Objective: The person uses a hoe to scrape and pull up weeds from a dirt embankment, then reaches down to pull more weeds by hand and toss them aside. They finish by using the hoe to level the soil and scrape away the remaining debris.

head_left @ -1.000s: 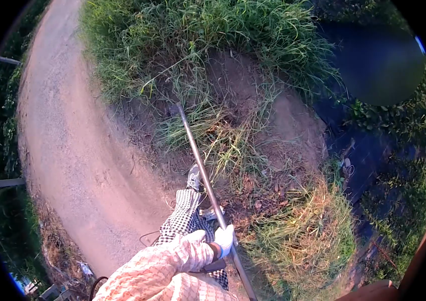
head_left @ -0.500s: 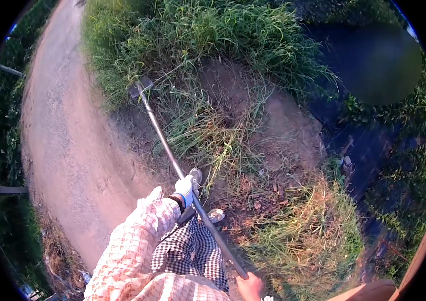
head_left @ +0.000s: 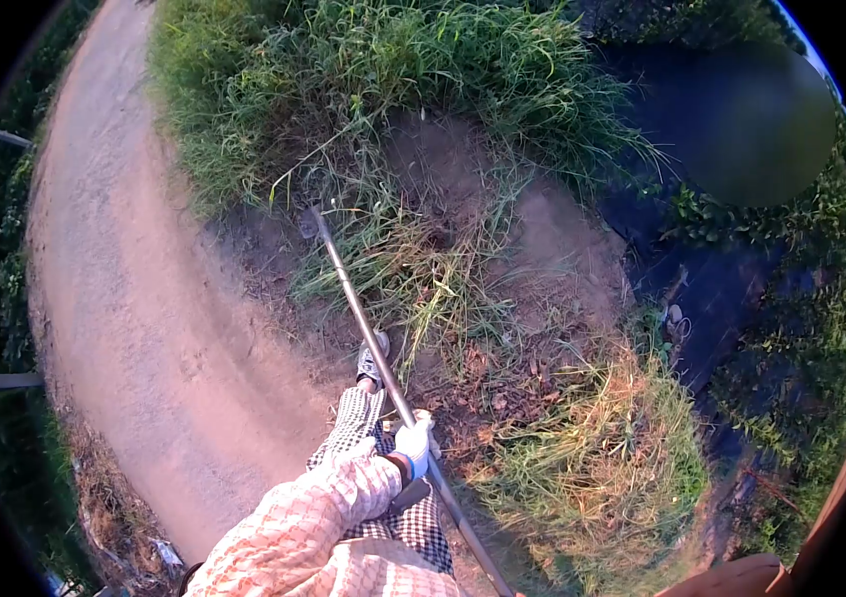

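A long-handled hoe [head_left: 355,301] runs from the bottom edge up to its metal head at the upper left, by the cut grass [head_left: 443,269]. My left hand [head_left: 413,446], in a white glove, is wrapped round the handle in front of my checkered trousers. The hoe's head rests low at the edge of the standing grass [head_left: 423,60], its blade partly hidden. My right hand is out of the frame, below where the handle leaves it.
A dirt path [head_left: 134,269] curves along the left. Dry cut grass [head_left: 612,458] lies at the lower right. Dark sheeting [head_left: 731,298] with leafy plants borders the right side. My shoe [head_left: 373,358] stands beside the handle.
The hoe's head has moved down and right, toward me, out of the tall grass. My left hand has moved down and right with the handle. My right hand has left the view.
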`<move>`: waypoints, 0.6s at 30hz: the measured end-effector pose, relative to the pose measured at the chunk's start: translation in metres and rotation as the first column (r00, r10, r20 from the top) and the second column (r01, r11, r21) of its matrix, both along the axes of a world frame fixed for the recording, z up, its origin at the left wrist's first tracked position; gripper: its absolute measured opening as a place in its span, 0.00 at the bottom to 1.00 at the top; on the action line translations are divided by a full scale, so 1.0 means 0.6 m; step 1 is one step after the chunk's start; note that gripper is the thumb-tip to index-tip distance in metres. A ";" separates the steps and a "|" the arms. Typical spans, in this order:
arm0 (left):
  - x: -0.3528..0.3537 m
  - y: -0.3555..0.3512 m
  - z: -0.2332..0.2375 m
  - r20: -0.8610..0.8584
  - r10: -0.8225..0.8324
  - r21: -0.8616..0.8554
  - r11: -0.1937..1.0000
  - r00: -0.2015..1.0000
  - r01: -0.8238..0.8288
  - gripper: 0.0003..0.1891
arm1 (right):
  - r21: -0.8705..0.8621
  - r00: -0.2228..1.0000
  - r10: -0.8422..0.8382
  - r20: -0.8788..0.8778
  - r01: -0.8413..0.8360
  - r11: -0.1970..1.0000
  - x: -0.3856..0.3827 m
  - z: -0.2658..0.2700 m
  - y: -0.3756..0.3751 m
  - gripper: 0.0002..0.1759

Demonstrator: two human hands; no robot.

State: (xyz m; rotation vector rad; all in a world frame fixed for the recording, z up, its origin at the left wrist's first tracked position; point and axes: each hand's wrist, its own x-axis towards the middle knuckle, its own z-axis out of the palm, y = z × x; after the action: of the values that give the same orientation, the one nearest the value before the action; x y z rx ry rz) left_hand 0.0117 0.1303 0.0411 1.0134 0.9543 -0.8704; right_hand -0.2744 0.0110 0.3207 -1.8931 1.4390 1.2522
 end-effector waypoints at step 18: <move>0.123 -0.009 0.046 0.085 -0.218 0.391 0.905 0.972 0.168 0.12 | 0.001 0.983 -0.132 0.126 0.133 0.991 0.062 -0.042 0.031 0.14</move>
State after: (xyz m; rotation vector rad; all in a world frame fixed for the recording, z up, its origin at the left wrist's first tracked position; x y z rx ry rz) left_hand 0.0854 0.1252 0.0689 1.5039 0.9447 -0.7853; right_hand -0.2369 0.0293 0.2954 -1.8145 1.4781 1.0479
